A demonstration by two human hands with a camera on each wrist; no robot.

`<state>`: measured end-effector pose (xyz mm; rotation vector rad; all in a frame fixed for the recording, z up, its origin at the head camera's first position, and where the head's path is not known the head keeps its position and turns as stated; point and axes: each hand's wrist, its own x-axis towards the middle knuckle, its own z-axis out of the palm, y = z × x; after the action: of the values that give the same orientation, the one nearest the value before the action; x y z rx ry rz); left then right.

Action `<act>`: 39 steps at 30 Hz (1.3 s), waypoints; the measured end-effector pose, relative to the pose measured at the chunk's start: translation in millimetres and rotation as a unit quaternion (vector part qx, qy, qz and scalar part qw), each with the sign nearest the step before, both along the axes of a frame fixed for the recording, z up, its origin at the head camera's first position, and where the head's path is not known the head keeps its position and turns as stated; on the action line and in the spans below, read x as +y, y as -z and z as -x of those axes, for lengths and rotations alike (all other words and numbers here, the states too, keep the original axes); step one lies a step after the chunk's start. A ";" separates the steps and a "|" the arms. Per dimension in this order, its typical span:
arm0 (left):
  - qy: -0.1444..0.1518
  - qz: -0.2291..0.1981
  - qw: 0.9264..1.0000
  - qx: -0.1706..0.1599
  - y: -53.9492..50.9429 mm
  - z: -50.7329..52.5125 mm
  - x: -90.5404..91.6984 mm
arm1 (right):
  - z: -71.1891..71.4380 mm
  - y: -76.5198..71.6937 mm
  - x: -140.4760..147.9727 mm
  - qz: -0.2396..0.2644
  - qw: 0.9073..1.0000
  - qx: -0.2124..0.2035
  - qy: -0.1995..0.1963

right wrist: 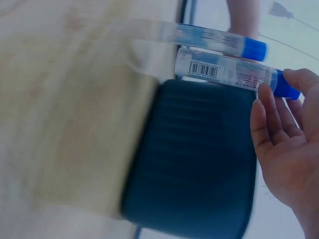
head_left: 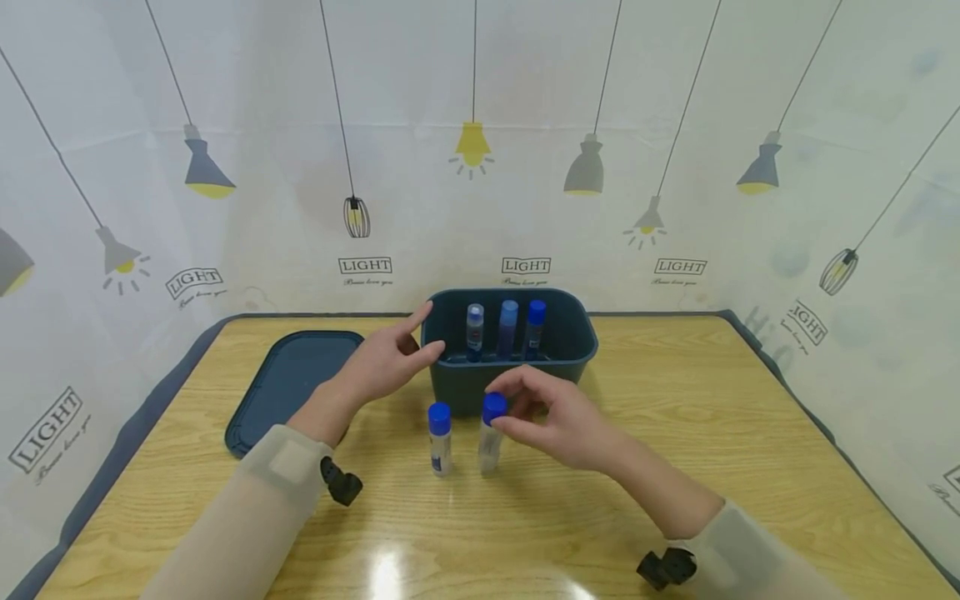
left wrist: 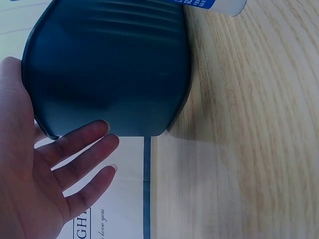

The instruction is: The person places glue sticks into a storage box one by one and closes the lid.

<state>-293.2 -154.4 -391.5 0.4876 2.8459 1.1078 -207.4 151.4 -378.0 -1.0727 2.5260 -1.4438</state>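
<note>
In the head view my right hand pinches the blue cap of an upright glue bottle in front of the dark blue bin. The right wrist view shows this bottle with a barcode label, thumb and fingertips at its cap. A second glue bottle, also blue-capped, stands on the table to its left. My left hand rests against the bin's left end with fingers spread and fairly straight. Inside the bin stand three more bottles: one clear-capped, one light-blue-capped, one dark-blue-capped.
A dark blue lid lies on the wooden table, left of the bin and partly behind my left forearm. Behind the table hangs a white cloth printed with lamps. Black wrist cameras sit at both sleeves.
</note>
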 end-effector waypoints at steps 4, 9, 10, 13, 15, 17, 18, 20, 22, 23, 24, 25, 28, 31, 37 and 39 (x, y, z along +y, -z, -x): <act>0.001 0.002 1.000 0.003 0.2 0.6 -0.6 | -3.7 -18.6 4.7 0.021 0.999 0.036 0.006; 0.006 0.000 1.000 0.004 1.1 1.0 -1.7 | -6.8 -44.3 10.6 0.040 0.996 0.077 0.022; 0.005 -0.001 1.000 0.004 1.4 1.2 -1.7 | -7.0 -48.6 11.6 0.044 0.995 0.085 0.025; 0.008 0.000 1.000 0.004 2.3 2.0 -2.1 | -5.7 -59.4 14.1 0.066 0.993 0.097 0.031; 0.007 0.000 1.000 0.004 2.4 2.0 -1.9 | -3.7 -65.0 15.2 0.088 0.990 0.100 0.037; 0.009 -0.002 1.000 0.005 2.1 1.8 -1.9 | -1.1 -69.5 16.1 0.108 0.988 0.102 0.047; 0.009 -0.002 1.000 0.004 1.9 1.6 -1.8 | 0.5 -71.0 16.7 0.116 0.986 0.102 0.054; 0.008 -0.003 1.000 0.006 1.5 1.4 -1.6 | 3.9 -73.2 17.5 0.126 0.984 0.106 0.073; 0.010 -0.002 1.000 0.006 1.7 1.6 -1.7 | 7.0 -74.0 18.5 0.127 0.982 0.106 0.092; 0.011 -0.002 1.000 0.006 1.8 1.8 -1.6 | 8.8 -73.9 19.0 0.124 0.981 0.105 0.102; 0.012 -0.001 1.000 0.007 1.9 1.8 -1.6 | 10.9 -73.4 19.6 0.122 0.981 0.102 0.110; 0.012 -0.001 1.000 0.007 1.9 1.8 -1.5 | 13.0 -72.6 20.1 0.119 0.981 0.099 0.119; 0.010 -0.002 1.000 0.008 1.9 1.8 -0.7 | 20.9 -68.4 21.7 0.110 0.980 0.090 0.140; 0.009 -0.002 1.000 0.008 2.1 2.1 -0.6 | 30.9 -62.7 22.9 0.090 0.979 0.082 0.162; 0.010 0.002 1.000 0.009 3.1 2.7 -1.5 | 53.1 -51.2 22.9 0.040 0.981 0.058 0.183; 0.010 0.002 1.000 0.009 3.4 2.9 -1.6 | 60.5 -47.3 21.6 0.030 0.981 0.050 0.184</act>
<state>-296.1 -156.0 -394.8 0.5289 2.8519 1.0993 -267.9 173.0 -330.6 -0.7258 2.8869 -1.5908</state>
